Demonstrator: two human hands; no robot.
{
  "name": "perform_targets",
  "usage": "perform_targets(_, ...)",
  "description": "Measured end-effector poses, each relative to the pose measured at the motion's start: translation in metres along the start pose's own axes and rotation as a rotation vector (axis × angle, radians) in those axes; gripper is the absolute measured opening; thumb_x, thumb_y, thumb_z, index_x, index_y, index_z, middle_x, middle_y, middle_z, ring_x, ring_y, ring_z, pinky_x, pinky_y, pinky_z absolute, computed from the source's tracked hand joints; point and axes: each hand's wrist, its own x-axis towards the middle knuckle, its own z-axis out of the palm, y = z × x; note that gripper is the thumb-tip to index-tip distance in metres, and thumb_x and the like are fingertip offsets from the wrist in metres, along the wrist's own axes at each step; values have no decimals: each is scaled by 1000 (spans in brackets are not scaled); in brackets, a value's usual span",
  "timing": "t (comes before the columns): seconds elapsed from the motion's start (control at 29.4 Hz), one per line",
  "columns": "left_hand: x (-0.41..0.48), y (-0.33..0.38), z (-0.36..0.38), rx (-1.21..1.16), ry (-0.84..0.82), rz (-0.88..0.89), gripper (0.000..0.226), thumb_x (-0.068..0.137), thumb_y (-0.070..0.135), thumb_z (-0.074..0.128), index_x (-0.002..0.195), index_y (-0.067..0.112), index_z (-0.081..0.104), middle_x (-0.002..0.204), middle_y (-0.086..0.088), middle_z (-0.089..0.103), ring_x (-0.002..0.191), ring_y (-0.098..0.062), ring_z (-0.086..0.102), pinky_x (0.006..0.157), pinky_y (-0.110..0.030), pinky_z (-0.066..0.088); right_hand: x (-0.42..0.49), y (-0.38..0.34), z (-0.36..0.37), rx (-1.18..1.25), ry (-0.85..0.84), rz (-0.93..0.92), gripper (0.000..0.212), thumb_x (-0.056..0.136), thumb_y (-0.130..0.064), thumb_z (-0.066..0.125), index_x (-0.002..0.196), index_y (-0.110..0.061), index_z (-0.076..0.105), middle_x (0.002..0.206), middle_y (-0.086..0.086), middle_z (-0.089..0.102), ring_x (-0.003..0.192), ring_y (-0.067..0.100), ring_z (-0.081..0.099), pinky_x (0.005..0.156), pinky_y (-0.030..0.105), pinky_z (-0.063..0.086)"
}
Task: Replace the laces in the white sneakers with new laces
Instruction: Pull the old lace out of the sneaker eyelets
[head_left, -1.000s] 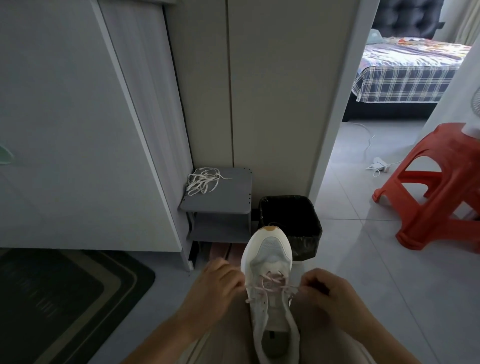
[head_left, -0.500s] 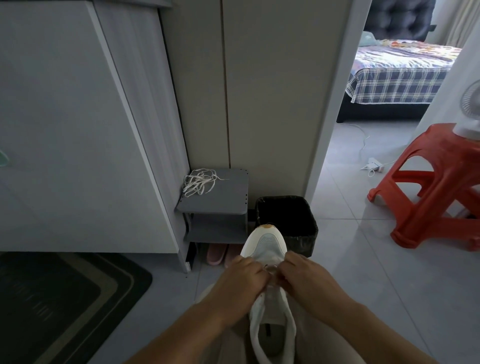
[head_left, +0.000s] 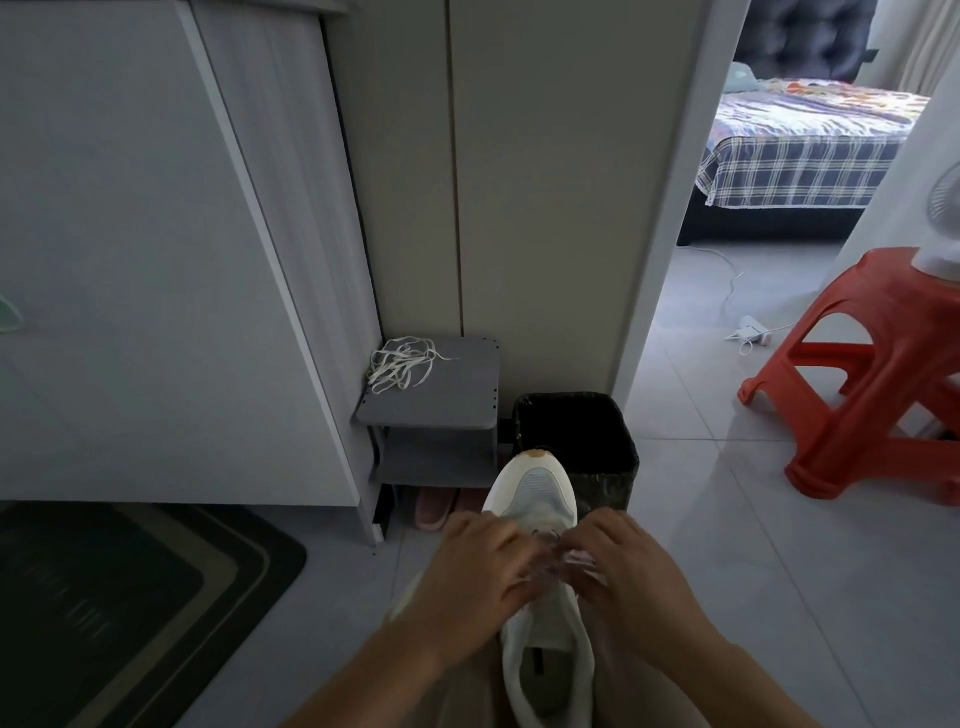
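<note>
A white sneaker (head_left: 537, 493) lies on my lap, toe pointing away from me. A pale pink lace (head_left: 550, 558) runs through its eyelets, blurred between my hands. My left hand (head_left: 475, 582) sits on the shoe's left side, fingers curled on the lace. My right hand (head_left: 631, 577) sits on the right side, fingers curled and pinching the lace. Both hands meet over the middle of the lacing. A loose tangle of white laces (head_left: 400, 364) lies on the small grey shelf (head_left: 457, 405) ahead.
A black bin (head_left: 576, 441) stands just beyond the shoe's toe. Pink slippers (head_left: 434, 506) sit under the shelf. A red plastic stool (head_left: 872, 374) is at the right, a dark mat (head_left: 130, 597) at the left. A white cabinet (head_left: 156, 260) fills the left.
My hands came together from the shoe's sides to the top of the lacing, then shifted slightly toward me along the lace.
</note>
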Motion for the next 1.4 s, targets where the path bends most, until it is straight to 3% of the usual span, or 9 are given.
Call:
perform_targets(0.1,15,7,6,31,-25,64,21,79,35,42,79,33,62,67,17,58,65,-2,54,72,-22,48,13,-8,4,-188,21,-79,15,59,-38,76,63,-31,63,60,-17,58,53,-1,54,49,7,40)
perform_targets(0.24,0,-26,-7,192,12,148,14,82,28,53,72,27,63,69,14,58,69,-7,53,82,-23,31,2,10,-17,-39,-16,31,17,83,-21,64,70,-30,57,70,-19,49,62,1,49,57,6,35)
perform_targets(0.37,-31,-73,-44,150,111,-11,49,99,38,25,73,22,63,69,11,58,73,-1,45,77,-18,31,-29,38,-24,161,73,224,37,84,-5,61,72,-37,48,76,-15,53,79,5,52,67,8,40)
perform_targets(0.61,-19,-26,-22,91,23,-64,27,81,51,39,100,36,49,86,20,57,86,4,46,82,-18,37,-5,2,3,69,52,103,29,69,-23,80,93,-24,63,95,-14,54,84,3,51,69,14,40)
perform_targets(0.71,2,0,-7,79,-25,-2,20,75,49,52,86,35,60,76,21,62,72,2,57,76,-23,48,13,-12,4,-125,23,-10,14,66,-34,74,74,-26,65,72,-13,63,62,4,60,57,16,46)
perform_targets(0.78,8,5,4,78,-50,35,4,73,35,61,72,32,64,63,19,60,60,1,55,75,-24,51,19,-19,-1,-114,-58,23,12,81,-30,60,83,-21,67,82,-9,65,75,9,63,73,27,55)
perform_targets(0.88,9,-5,4,119,-52,78,18,79,28,47,72,31,64,63,17,58,63,-2,54,82,-20,32,13,-7,-13,-110,-93,25,19,96,-28,46,103,-19,61,103,-9,58,94,8,52,87,17,39)
perform_targets(1.16,-30,-53,-48,273,127,8,13,82,18,53,75,24,63,69,13,60,64,-7,58,83,-24,30,-35,37,-49,89,160,258,30,82,-2,64,72,-27,51,70,-11,54,79,-3,51,66,3,37)
perform_targets(1.4,-35,-31,-36,129,89,-140,11,87,35,37,89,34,48,80,16,58,79,-2,52,81,-20,30,-27,19,-25,123,11,224,22,86,-23,62,92,-37,45,100,-25,44,92,0,50,80,8,39)
